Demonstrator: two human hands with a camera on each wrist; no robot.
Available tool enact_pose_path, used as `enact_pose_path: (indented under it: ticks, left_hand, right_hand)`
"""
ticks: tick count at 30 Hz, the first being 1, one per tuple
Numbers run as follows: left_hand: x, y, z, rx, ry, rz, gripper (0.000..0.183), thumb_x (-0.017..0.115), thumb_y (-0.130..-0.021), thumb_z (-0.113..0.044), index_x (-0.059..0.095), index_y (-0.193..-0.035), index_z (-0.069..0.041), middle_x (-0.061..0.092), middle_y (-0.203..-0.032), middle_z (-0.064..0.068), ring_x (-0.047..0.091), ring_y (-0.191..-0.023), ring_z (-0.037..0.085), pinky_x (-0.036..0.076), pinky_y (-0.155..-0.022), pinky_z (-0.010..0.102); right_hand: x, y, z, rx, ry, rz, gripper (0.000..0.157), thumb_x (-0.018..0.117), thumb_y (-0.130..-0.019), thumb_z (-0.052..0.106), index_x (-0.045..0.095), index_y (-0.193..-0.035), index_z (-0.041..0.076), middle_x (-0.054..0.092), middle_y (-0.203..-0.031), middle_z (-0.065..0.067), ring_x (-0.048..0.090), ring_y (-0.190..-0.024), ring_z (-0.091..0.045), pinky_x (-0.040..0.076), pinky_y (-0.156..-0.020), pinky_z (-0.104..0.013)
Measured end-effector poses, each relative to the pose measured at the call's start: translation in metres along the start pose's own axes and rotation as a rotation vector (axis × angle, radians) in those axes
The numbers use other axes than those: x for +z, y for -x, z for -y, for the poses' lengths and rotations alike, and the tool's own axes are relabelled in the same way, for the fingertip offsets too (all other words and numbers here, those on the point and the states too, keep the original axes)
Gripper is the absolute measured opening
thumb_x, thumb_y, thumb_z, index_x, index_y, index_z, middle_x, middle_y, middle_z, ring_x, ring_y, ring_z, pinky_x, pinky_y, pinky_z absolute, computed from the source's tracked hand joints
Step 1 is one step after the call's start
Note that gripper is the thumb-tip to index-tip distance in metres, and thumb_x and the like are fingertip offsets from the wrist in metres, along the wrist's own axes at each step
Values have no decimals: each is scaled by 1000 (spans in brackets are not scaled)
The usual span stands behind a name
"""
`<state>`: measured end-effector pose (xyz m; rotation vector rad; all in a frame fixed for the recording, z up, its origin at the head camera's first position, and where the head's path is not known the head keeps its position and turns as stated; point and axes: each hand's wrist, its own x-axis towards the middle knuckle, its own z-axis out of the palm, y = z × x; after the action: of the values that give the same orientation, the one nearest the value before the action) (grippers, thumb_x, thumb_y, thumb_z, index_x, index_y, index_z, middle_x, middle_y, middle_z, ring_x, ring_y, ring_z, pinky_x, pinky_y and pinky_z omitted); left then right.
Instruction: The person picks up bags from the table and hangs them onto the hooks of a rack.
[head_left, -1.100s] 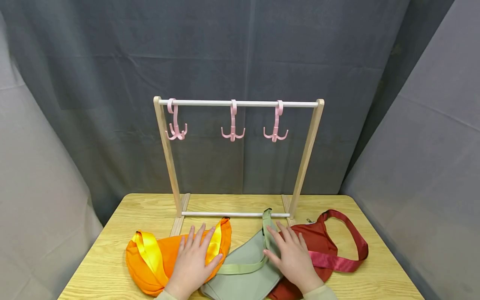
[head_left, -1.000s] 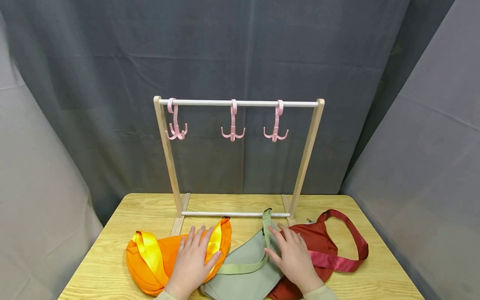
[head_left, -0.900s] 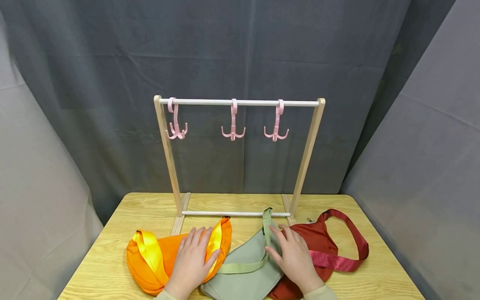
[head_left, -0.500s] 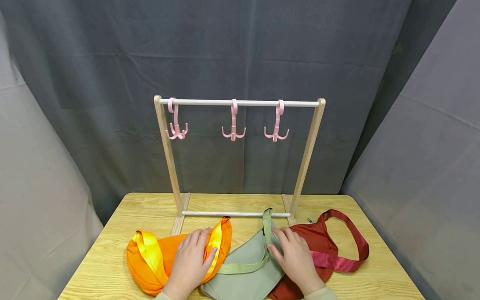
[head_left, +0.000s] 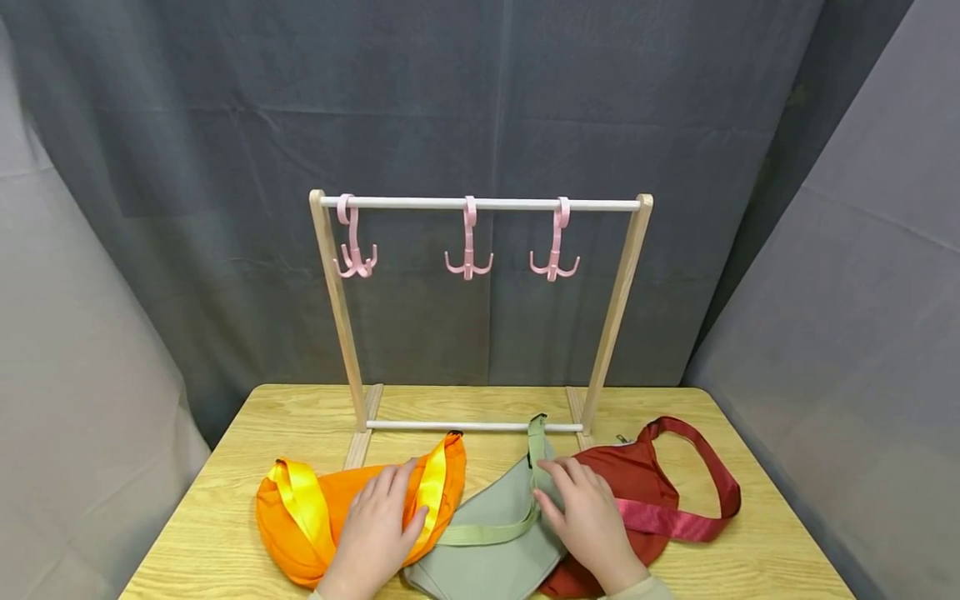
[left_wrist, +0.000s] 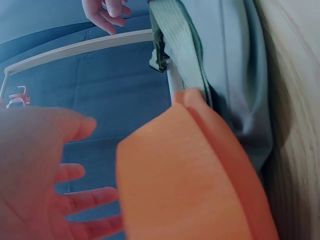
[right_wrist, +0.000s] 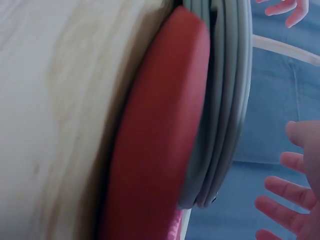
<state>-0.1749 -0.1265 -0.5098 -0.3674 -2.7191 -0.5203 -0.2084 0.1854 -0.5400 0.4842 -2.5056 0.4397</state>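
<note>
Three waist bags lie side by side at the table's near side in the head view. My left hand [head_left: 375, 527] hovers over the orange bag [head_left: 342, 490] with its yellow straps, fingers loosely bent; the left wrist view shows a gap between this hand [left_wrist: 30, 172] and the orange fabric [left_wrist: 175, 175]. My right hand [head_left: 591, 518] is over the place where the grey-green bag [head_left: 480, 571] overlaps the dark red bag [head_left: 633, 477]. In the right wrist view its relaxed fingers [right_wrist: 287, 192] stand apart from the bags. Neither hand holds anything.
Behind the bags stands a wooden rack with a white top bar [head_left: 420, 203]. Three pink hooks hang from it: left [head_left: 356, 250], middle [head_left: 469, 250] and right [head_left: 555, 250]. The rack's lower bar [head_left: 465, 426] runs close behind the bags on the table [head_left: 750, 558].
The fingers of both hands have bent a little and drawn back slightly toward the wrists. The bags and hooks keep their places; the whole head view has shifted slightly.
</note>
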Motion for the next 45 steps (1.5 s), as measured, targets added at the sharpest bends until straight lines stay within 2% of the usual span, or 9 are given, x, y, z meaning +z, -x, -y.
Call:
enact_pose_path:
  ticks: [4,11,16,20,26,29,39,45]
  left_hand:
    - [-3,2,1,-18,8,42,65,78,-91,-36,53,-144,-8,63,-120,8,62,-108,27,52,-92,49]
    - [-8,8,8,-37,9,120,59,80,-89,-40,59,-134,-6,62,-116,7,61,-106,26,53,-90,49]
    - [-10,13,15,-39,-2,133,62,80,-87,-43,60,-133,-7,62,-119,6,61,-109,26,53,-93,50]
    - [-11,15,22,-27,-10,147,63,81,-86,-45,61,-132,-7,63,-119,7,60,-108,26,53,-91,50]
    - [-15,17,33,1,21,221,61,80,-87,-48,62,-131,-9,64,-121,5,59,-112,26,51,-97,50]
    - [-17,20,38,26,17,226,58,80,-87,-47,64,-129,-11,65,-120,3,59,-112,24,51,-97,49]
    - [-16,27,42,67,17,264,41,76,-91,-44,69,-118,-15,64,-108,-3,59,-103,18,52,-89,46]
    - [-15,32,44,104,18,259,32,76,-92,-44,69,-110,-19,61,-100,-9,55,-93,12,50,-80,40]
  right_hand:
    - [-2,-2,6,-29,-10,-10,43,87,-84,28,70,-124,20,67,-111,-1,66,-97,-23,55,-81,-48]
    - [-4,-5,19,-67,-24,8,41,85,-86,30,71,-123,21,67,-113,1,65,-98,-20,55,-83,-45]
    - [-4,-7,27,-87,-24,21,40,84,-87,33,70,-122,23,66,-115,3,64,-97,-18,55,-85,-43]
    - [-3,-10,31,-107,-35,37,40,84,-87,35,70,-123,25,65,-116,3,65,-101,-18,55,-87,-44]
    - [-2,-16,33,-108,-47,60,41,83,-88,37,70,-124,23,66,-118,1,65,-101,-21,53,-87,-45]
    - [-2,-18,34,-108,-50,73,42,82,-88,38,70,-126,23,66,-119,0,65,-103,-23,53,-89,-46]
    - [-2,-29,37,-148,-71,94,41,80,-90,38,69,-127,24,65,-121,1,64,-105,-23,53,-93,-50]
    - [0,-33,42,-177,-61,99,40,80,-91,37,69,-127,24,65,-120,3,64,-105,-22,53,-94,-47]
